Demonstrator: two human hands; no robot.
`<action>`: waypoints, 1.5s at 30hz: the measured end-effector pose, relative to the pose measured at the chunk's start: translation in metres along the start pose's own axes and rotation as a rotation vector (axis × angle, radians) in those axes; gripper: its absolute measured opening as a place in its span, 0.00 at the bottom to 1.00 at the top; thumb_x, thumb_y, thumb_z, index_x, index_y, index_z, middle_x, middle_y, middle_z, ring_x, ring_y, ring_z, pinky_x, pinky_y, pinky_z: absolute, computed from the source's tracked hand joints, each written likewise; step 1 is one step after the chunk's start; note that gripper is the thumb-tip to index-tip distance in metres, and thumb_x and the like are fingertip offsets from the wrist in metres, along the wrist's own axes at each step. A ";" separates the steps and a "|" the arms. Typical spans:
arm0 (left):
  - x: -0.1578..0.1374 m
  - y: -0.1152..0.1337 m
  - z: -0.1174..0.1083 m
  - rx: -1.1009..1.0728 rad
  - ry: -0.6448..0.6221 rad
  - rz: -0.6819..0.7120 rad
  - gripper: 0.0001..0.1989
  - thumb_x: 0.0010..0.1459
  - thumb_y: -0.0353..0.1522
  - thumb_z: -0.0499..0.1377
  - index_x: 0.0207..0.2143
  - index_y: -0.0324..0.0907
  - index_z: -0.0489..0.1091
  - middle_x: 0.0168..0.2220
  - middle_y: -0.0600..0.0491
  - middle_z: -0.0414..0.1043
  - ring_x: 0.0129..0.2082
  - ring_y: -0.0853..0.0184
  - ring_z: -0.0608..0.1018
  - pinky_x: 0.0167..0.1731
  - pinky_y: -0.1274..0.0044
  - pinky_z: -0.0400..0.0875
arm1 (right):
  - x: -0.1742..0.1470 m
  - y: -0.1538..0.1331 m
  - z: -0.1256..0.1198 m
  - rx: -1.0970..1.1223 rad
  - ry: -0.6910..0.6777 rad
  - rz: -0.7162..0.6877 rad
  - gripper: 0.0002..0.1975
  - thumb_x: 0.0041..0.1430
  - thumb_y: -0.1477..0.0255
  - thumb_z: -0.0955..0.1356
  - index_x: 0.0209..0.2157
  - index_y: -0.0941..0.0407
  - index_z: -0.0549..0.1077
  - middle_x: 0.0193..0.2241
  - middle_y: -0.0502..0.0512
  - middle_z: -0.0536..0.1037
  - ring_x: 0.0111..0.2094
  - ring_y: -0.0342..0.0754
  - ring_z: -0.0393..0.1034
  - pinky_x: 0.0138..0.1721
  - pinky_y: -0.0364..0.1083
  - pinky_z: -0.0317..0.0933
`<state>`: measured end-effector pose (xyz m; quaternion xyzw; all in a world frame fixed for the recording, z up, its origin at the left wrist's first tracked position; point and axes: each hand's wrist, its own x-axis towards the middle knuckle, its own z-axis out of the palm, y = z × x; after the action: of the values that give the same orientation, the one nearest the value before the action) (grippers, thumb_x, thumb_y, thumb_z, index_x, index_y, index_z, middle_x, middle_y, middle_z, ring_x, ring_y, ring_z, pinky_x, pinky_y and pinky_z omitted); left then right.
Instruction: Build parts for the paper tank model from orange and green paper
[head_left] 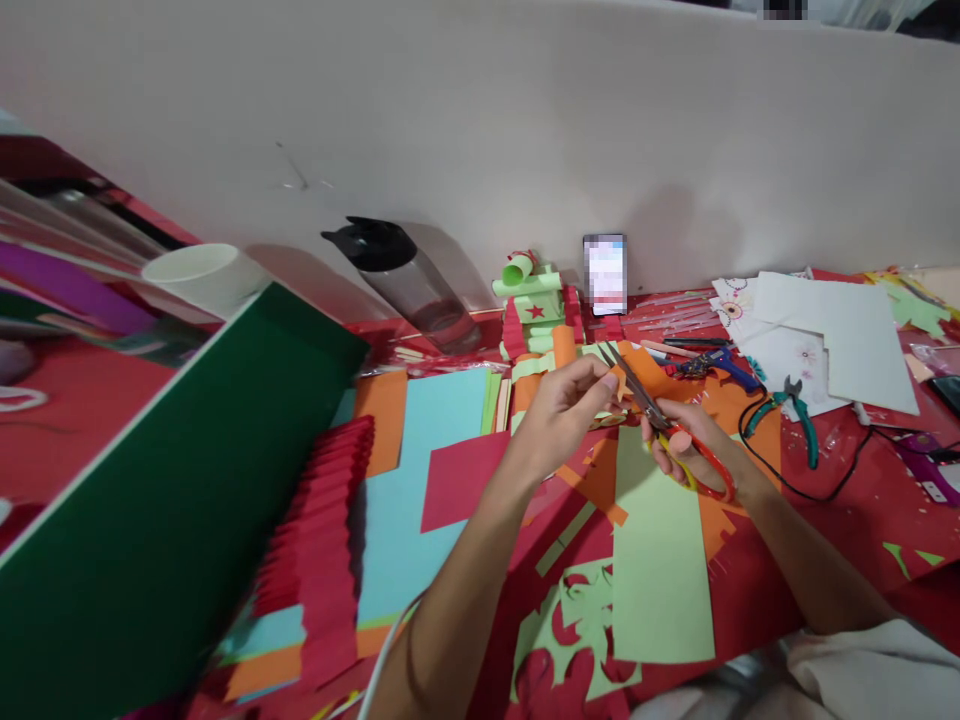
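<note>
My right hand [686, 450] is closed round the red and yellow handles of a pair of scissors [634, 380]. The blades are apart and point up and left, close to the fingers of my left hand [574, 405]. Between thumb and fingers my left hand pinches a small piece of orange paper [622, 384], which touches or nearly touches the blades. Below the hands lies a pale green paper sheet [664, 560]. Just beyond them stands a green and red paper model [534, 310] with a red star.
A dark green board [187, 500] slants up on the left, near a water bottle [412, 285]. A phone [606, 275] leans against the white wall. Teal pliers [799, 420], a blue glue gun [720, 368] and its black cable lie right. Cut green scraps [540, 640] lie in front.
</note>
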<state>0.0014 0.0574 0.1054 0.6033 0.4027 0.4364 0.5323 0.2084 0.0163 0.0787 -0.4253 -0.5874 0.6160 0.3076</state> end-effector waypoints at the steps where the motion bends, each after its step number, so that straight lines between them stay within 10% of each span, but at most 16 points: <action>1: 0.000 0.000 -0.001 0.019 -0.006 -0.002 0.15 0.64 0.42 0.62 0.29 0.42 0.71 0.27 0.55 0.74 0.30 0.67 0.78 0.34 0.76 0.75 | 0.000 0.000 0.001 -0.002 0.010 0.004 0.43 0.45 0.28 0.67 0.39 0.55 0.68 0.22 0.44 0.70 0.17 0.38 0.59 0.18 0.38 0.55; 17: -0.004 0.011 -0.008 0.094 -0.048 0.004 0.17 0.63 0.46 0.62 0.29 0.42 0.72 0.27 0.53 0.76 0.28 0.66 0.78 0.32 0.76 0.75 | -0.002 -0.002 -0.004 0.055 0.005 -0.009 0.42 0.44 0.30 0.70 0.38 0.55 0.70 0.18 0.44 0.69 0.14 0.37 0.57 0.16 0.38 0.52; 29: -0.020 0.038 -0.042 0.138 -0.045 -0.092 0.15 0.57 0.45 0.69 0.28 0.44 0.76 0.28 0.51 0.77 0.29 0.65 0.80 0.31 0.75 0.80 | -0.033 -0.024 -0.039 0.176 -0.320 -0.033 0.48 0.38 0.27 0.68 0.39 0.59 0.75 0.20 0.49 0.73 0.16 0.40 0.62 0.18 0.40 0.56; 45: -0.025 0.029 -0.048 0.027 -0.775 -0.638 0.18 0.55 0.48 0.70 0.28 0.45 0.72 0.26 0.47 0.81 0.27 0.56 0.85 0.22 0.74 0.80 | -0.014 0.028 -0.053 0.104 0.080 0.015 0.47 0.50 0.26 0.60 0.44 0.55 0.76 0.20 0.49 0.72 0.14 0.41 0.57 0.16 0.44 0.59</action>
<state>-0.0513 0.0445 0.1344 0.5748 0.3454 -0.0094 0.7417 0.2655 0.0249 0.0561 -0.4375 -0.5386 0.6305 0.3478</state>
